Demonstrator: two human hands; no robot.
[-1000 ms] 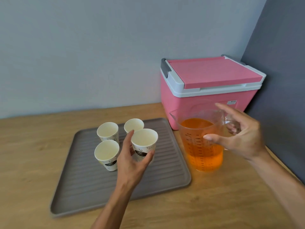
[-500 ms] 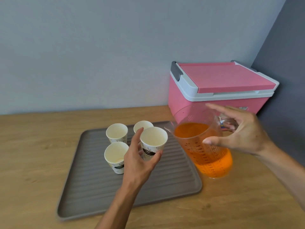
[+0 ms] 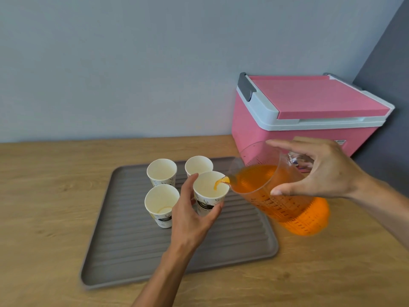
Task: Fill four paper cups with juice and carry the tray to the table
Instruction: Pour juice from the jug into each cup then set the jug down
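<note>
First pour into the near-right cup

Left hand (image 3: 190,214) grip wraps the cup (image 3: 210,193) on the tray (image 3: 243,235); right hand (image 3: 321,171) grip clasps the tilted jug (image 3: 276,196) (tip slowly, spout over the rim).

This is looking like a plain domestic or break-room corner rather than a workshop or lab. A wooden countertop (image 3: 44,196) is running along a bare pale grey wall (image 3: 132,63), which is meeting a darker wall (image 3: 389,63) at the far right. A pink cooler box (image 3: 305,120) is sitting in that corner, with a grey ridged tray (image 3: 232,240) lying nearby.
</note>
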